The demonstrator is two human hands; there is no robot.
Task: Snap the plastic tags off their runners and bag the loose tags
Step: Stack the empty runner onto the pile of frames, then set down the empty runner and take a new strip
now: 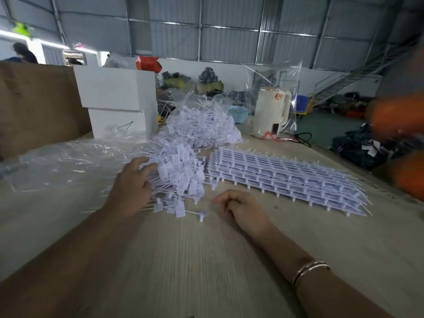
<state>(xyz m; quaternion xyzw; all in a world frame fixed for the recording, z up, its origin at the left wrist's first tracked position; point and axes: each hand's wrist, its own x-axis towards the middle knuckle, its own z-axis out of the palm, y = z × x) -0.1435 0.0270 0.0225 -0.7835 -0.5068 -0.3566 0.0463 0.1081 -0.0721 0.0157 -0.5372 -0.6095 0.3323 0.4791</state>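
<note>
Your left hand [133,177] lies just left of the frame's centre, fingers spread and only slightly bent, their tips pressed into the near side of the pile of loose tags [179,173]; it closes on nothing. Your right hand [243,210] rests on the table [183,271] a little right of centre, knuckles up, fingers loosely curled under with the forefinger reaching left, and holds nothing. A thin bangle [309,270] circles that wrist at the lower right.

The loose white tags, each a small flat plate with a thin tail, spill from centre toward your left hand, and a few strays [181,212] lie on the wood between your two hands. Behind them, up and to the right, a second heap of tags [204,125] sits inside clear plastic. Right of centre a stack of unsnapped runner sheets [286,177] lies flat, well apart from your right hand, its pegs and tails sticking out along the edges.

A crumpled clear plastic bag [59,161] spreads over the table at the left. White boxes [114,99] stand stacked at the upper left, beside a brown cardboard panel [34,104]. A cream electric kettle [270,113] stands in the upper right of centre, partly behind a raised clear bag [282,79]. A blurred orange shape [399,118] fills the right edge; you cannot tell what it is.
</note>
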